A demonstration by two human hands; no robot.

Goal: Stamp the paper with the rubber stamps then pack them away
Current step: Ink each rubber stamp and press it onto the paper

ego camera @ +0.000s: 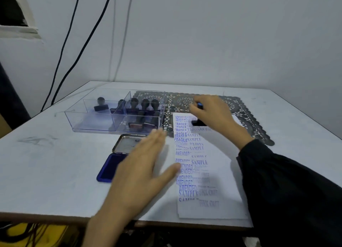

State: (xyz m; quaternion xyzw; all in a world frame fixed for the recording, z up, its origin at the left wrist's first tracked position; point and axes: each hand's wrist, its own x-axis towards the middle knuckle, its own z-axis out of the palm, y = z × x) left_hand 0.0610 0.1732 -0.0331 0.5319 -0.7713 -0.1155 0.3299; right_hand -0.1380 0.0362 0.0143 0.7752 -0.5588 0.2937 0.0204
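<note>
under the right hand [212,115], whose fingers curl round it, a rubber stamp [199,123] stands on the far end of the paper [222,172]; the left hand [140,165], fingers straight, hovers over the ink pad [109,170].

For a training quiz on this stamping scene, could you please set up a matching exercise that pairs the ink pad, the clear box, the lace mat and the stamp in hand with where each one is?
Things:
1. ink pad
2. clear box
3. lace mat
4. held stamp

Places:
A. gripped by the right hand at the far end of the paper
B. lying open, partly beneath the left hand
C. under the paper's far end
D. left of the paper's far end, holding the other stamps

Pairs: 1-B; 2-D; 3-C; 4-A
</note>
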